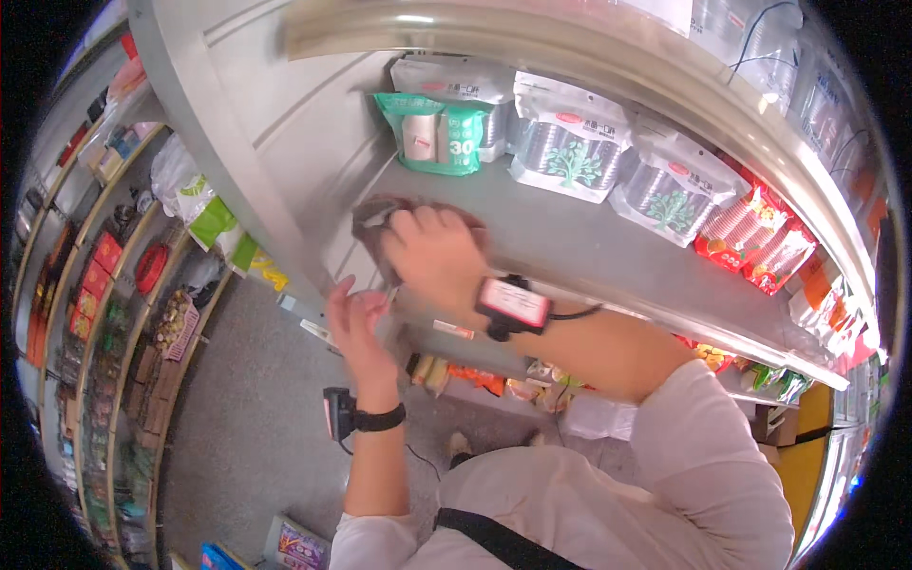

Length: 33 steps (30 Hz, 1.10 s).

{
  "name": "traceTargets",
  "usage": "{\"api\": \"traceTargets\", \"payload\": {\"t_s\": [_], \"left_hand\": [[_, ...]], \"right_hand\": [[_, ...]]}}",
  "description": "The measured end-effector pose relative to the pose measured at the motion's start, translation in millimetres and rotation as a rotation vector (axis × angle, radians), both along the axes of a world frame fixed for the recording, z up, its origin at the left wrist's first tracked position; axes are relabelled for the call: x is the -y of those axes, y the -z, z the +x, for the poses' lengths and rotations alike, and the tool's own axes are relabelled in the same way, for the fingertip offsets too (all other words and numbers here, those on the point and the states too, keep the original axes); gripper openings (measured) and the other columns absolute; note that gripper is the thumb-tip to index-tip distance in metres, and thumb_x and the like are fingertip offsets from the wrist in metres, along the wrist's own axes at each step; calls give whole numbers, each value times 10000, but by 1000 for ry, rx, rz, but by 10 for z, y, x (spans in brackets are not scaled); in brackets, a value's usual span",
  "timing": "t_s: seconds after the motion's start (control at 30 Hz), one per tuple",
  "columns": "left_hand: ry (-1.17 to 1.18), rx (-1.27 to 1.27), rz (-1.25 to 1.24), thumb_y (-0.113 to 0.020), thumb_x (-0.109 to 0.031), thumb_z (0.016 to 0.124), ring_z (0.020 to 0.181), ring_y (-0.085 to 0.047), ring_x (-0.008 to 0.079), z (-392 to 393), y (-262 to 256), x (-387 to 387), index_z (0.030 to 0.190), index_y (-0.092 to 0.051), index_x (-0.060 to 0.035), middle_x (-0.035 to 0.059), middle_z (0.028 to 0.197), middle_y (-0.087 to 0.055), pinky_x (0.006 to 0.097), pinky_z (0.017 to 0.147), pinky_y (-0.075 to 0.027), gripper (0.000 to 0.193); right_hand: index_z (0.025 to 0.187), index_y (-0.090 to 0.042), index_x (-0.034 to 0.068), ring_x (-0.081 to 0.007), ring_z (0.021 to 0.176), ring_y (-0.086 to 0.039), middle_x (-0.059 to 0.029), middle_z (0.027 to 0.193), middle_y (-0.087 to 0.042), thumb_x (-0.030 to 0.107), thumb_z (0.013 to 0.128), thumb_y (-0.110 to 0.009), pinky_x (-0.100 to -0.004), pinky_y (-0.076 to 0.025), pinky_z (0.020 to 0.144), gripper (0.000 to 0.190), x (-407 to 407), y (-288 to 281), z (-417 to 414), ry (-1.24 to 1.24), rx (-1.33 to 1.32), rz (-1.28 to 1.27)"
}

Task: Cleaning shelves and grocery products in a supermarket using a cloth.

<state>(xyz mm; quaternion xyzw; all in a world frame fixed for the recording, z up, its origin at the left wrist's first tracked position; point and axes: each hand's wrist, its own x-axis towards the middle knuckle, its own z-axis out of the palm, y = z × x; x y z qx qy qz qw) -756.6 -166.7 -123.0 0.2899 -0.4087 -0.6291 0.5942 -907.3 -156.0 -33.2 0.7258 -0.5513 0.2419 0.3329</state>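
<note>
My right hand (434, 249) is pressed over a dark brown cloth (370, 221), which is blurred and bunched at the left end of a grey metal shelf (541, 235). Its fingers curl onto the cloth, and part of the cloth is hidden beneath the hand. Lower and to the left, my left hand (360, 320) is held up by the shelf's front corner, fingers apart and holding nothing. Behind the cloth stands a green pack of paper cups (442, 135). To its right is a white and clear pack of plastic cups (570, 139) with a tree print.
Another tree-printed pack (673, 185) and red-wrapped stacks of cups (748, 228) line the shelf. A curved upper shelf edge (499, 35) overhangs my hands. A grey upright post (221, 149) stands at left. Snack packs (484, 377) sit below; stocked shelves (107, 299) rise across the aisle.
</note>
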Motion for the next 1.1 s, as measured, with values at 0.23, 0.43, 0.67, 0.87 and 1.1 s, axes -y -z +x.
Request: {"api": "traceTargets", "payload": {"t_s": [0.23, 0.43, 0.67, 0.87, 1.1], "left_hand": [[-252, 626, -731, -530, -83, 913, 1347, -415, 344, -579, -175, -107, 1355, -500, 4, 179, 1427, -475, 453, 1127, -303, 451], [-259, 908, -1066, -579, -369, 877, 1448, -134, 520, -974, 74, -161, 1455, -359, 4, 285, 1569, -192, 664, 1133, -127, 722], [-307, 915, -1084, -639, -298, 826, 1437, -122, 544, -1086, 119, -161, 1472, -304, 12, 299, 1565, -179, 661, 1135, -136, 791], [-295, 865, -1110, -661, -225, 804, 1422, -118, 567, -1110, 128, -140, 1466, -282, 13, 313, 1560, -164, 663, 1126, -164, 799], [-336, 932, -1130, -662, -261, 819, 1416, -133, 572, -1078, 194, -79, 1472, -272, -5, 307, 1558, -173, 663, 1123, -177, 803]], "right_hand": [[1035, -640, 79, -254, 886, -552, -57, 920, -500, 192, 716, -621, -393, -470, 765, 338, -1156, -154, -714, 153, -68, 141], [1019, -676, 125, -294, 854, -570, -82, 879, -500, 144, 682, -652, -438, -491, 747, 338, -2220, -202, -1282, 340, -33, 175], [1058, -680, 66, -418, 1009, -613, -144, 959, -564, 27, 577, -738, -488, -521, 888, 485, -3451, -104, -1911, 639, 65, 18], [1107, -658, 28, -361, 916, -621, -162, 1022, -576, -47, 646, -694, -385, -524, 821, 468, -3753, -21, -2069, 717, 302, -25], [1182, -642, 46, -342, 960, -635, -167, 1031, -632, 40, 718, -736, -378, -511, 867, 473, -2600, -761, -1887, 453, 569, 44]]}}
